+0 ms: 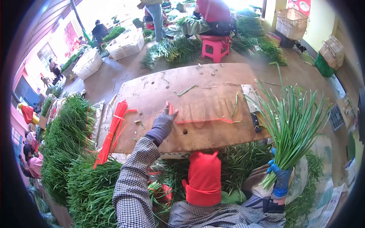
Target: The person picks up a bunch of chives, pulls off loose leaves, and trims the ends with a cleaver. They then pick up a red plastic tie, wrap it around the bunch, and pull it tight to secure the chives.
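Note:
My left hand (162,123), in a dark grey glove, rests over the wooden board (152,91) with index finger and thumb apart. Beside the thumb a thin red tie (205,120) lies across the board, and a short red end shows between the two fingers. At the right, my right hand (280,178), in a blue glove, grips a bunch of garlic chives (294,129) near its stem ends, leaves fanning upward. A cleaver (251,99) with a black handle lies at the board's right edge, its handle close to the leaves.
A bundle of red ties (114,129) lies on the board's left side. Heaped chives (64,140) stand left of it. Red cloth (203,178) is at my lap. Ahead are a pink stool (215,47) with a seated person, white crates (125,43) and more greens.

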A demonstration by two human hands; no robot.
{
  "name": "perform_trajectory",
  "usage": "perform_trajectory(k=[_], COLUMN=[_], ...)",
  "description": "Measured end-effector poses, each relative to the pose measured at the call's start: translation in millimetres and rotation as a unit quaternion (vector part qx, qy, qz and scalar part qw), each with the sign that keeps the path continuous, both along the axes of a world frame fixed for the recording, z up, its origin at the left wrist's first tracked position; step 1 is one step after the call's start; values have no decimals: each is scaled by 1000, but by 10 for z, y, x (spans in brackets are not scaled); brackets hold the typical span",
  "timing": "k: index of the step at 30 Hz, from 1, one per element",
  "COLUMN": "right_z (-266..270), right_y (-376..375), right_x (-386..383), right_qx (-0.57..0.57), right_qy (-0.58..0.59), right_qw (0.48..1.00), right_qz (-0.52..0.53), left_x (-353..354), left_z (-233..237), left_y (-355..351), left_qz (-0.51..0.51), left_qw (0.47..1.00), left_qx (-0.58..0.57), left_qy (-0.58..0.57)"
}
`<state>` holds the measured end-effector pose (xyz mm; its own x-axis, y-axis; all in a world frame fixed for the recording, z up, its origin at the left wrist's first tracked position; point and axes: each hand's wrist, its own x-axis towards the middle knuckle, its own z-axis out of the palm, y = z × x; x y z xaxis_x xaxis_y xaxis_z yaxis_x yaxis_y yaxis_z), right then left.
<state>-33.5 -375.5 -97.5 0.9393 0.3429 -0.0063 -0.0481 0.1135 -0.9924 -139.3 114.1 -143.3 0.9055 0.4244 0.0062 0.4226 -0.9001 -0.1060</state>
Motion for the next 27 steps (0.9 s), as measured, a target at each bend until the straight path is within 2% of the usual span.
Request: perform_trajectory(k=[2,4,5,7,8,9,10,11,12,13,14,15,16,17,18,19,20,21,22,23,25,26,27], right_z=[40,-58,-166,-100,-53,12,118,215,281,329,159,203,253,310,375,395,269,165,89,-1,-336,-367,-405], right_y=[128,182,241,542,720,906,1132,1356,1553,1722,1824,1895,1938,1939,1929,1926,1964,2033,2101,2169,2382,2466,2555], right_x=[27,100,135,83,58,13,-70,-192,-347,-493,-679,-698,-701,-668,-589,-505,-384,-234,-58,127,506,611,697], right_qx=[12,-45,-71,-106,-168,-227,-250,-272,-190,-108,-257,-190,-122,-123,-85,-45,-79,-136,-177,-219,-265,-258,-295], right_qy=[-16,2,-11,8,-131,-267,-333,-398,-403,-406,-379,-392,-402,-401,-376,-348,-293,-357,-378,-397,-526,-526,-515], right_qw=[1000,999,997,994,975,931,900,862,871,871,852,861,866,865,861,851,882,876,869,860,790,792,783], right_qz=[-14,25,29,38,69,102,129,155,206,255,255,263,273,275,334,392,362,295,265,235,169,173,186], left_x=[-96,-221,-295,-447,-501,-545,-577,-592,-570,-525,-501,-547,-592,-668,-749,-864,-971,-1046,-1138,-1223,-1279,-1259,-1220], left_z=[243,414,441,695,731,732,726,717,678,610,573,618,658,688,705,680,657,840,940,1014,1091,1146,1212], left_y=[-100,-258,-386,-933,-1264,-1597,-1892,-2088,-2137,-2140,-2129,-2088,-2003,-1895,-1750,-1544,-1354,-1287,-1190,-1085,-869,-776,-698], left_qz=[18,12,-28,-121,-179,-231,-179,-117,-121,-51,21,57,55,64,72,68,64,106,108,112,102,105,105], left_qw=[999,998,995,966,931,883,804,689,690,556,399,348,348,294,241,265,290,332,334,391,495,499,568], left_qx=[-37,-26,-9,-147,-235,-319,-511,-678,-675,-769,-834,-843,-844,-847,-846,-823,-799,-772,-767,-754,-721,-716,-684], left_qy=[13,-53,-97,-174,-216,-255,-248,-230,-230,-312,-381,-407,-405,-438,-471,-497,-524,-533,-537,-515,-474,-477,-444])
